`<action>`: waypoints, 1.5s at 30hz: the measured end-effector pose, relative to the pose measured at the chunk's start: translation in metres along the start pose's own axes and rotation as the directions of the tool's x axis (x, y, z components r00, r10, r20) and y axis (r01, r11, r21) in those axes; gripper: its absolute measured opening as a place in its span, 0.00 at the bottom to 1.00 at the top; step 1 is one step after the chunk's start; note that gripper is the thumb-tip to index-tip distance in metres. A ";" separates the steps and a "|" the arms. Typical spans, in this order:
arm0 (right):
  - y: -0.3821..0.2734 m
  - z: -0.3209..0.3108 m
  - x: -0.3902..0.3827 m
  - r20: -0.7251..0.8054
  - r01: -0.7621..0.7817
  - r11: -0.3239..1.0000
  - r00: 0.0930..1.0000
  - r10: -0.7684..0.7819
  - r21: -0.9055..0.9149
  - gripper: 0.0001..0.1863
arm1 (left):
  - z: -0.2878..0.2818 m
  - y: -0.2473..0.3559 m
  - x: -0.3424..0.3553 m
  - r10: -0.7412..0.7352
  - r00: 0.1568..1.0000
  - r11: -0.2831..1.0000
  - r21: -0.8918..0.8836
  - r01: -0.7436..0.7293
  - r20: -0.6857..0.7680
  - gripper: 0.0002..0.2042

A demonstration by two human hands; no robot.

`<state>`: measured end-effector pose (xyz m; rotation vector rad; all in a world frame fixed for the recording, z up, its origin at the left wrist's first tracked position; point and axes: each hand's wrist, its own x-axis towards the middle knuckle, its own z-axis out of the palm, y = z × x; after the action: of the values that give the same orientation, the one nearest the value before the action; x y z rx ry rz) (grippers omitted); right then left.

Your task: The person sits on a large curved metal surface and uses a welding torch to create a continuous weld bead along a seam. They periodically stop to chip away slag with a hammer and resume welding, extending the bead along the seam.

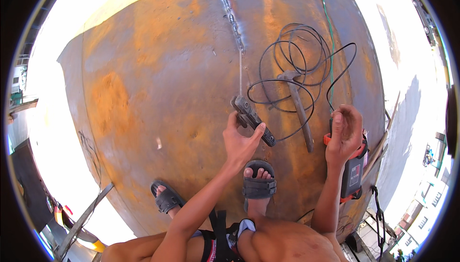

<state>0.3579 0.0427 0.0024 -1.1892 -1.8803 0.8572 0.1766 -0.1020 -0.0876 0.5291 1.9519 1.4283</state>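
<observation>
My left hand (241, 142) is closed around a black welding electrode holder (254, 120). A thin welding rod (240, 73) runs from its jaws toward the near end of a rough, shiny weld bead (233, 22) on the rusty steel plate (163, 65). My right hand (344, 135) is raised over the end of a black and orange portable welding machine (353, 173). Its fingers curl in toward the thumb, and whatever they hold, if anything, is hidden. Between the hands lies a hammer (299, 108), its handle pointing toward me.
A black cable (306, 65) lies in loose coils around the hammer and links to the holder. A green cord (327, 17) runs along the plate's right side. My sandalled feet (259, 180) stand on the curved plate. Chain (379, 219) hangs at the lower right, beyond the edge.
</observation>
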 end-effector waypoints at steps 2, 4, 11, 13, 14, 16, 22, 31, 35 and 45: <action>-0.030 0.014 0.011 0.453 0.131 0.991 0.886 -0.100 -0.039 0.22 | 0.003 0.000 0.007 -0.012 1.000 1.000 -0.019 0.013 0.026 0.24; -0.018 0.048 0.001 0.630 0.293 0.940 0.767 -0.121 -0.177 0.30 | 0.013 0.003 0.014 -0.037 0.999 0.997 -0.062 0.040 0.039 0.24; 0.018 0.113 -0.034 0.536 0.039 0.981 0.841 0.072 -0.192 0.33 | 0.010 -0.009 0.046 0.011 0.999 0.994 0.112 -0.017 0.053 0.30; 0.017 0.119 -0.031 0.527 0.024 0.985 0.847 0.072 -0.172 0.32 | 0.000 -0.019 0.053 0.087 0.990 0.954 0.276 -0.116 0.113 0.35; 0.021 0.122 -0.028 0.521 0.041 0.988 0.852 0.044 -0.151 0.31 | -0.005 -0.023 0.054 0.139 0.980 0.917 0.355 -0.182 0.146 0.37; 0.030 0.125 -0.021 0.503 0.077 0.990 0.864 -0.007 -0.118 0.30 | -0.010 -0.028 0.057 0.169 0.963 0.902 0.362 -0.236 0.209 0.39; 0.045 0.127 -0.015 0.549 0.131 0.982 0.835 -0.037 -0.133 0.33 | -0.008 -0.044 0.069 0.104 0.947 0.940 0.282 -0.194 0.304 0.39; 0.058 0.131 -0.024 0.503 0.148 0.975 0.863 -0.046 -0.164 0.34 | -0.004 -0.038 0.067 0.140 0.953 0.947 0.244 -0.209 0.270 0.40; 0.056 0.130 -0.021 0.514 0.156 0.978 0.855 -0.063 -0.139 0.33 | -0.006 -0.045 0.067 0.104 0.950 0.944 0.271 -0.188 0.295 0.40; 0.056 0.130 -0.020 0.517 0.143 0.979 0.855 -0.049 -0.145 0.33 | -0.005 -0.044 0.068 0.094 0.951 0.945 0.275 -0.178 0.294 0.41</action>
<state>0.2774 0.0245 -0.1144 -1.0204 -2.4722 1.0394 0.1275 -0.0753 -0.1457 0.9676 1.9374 1.0711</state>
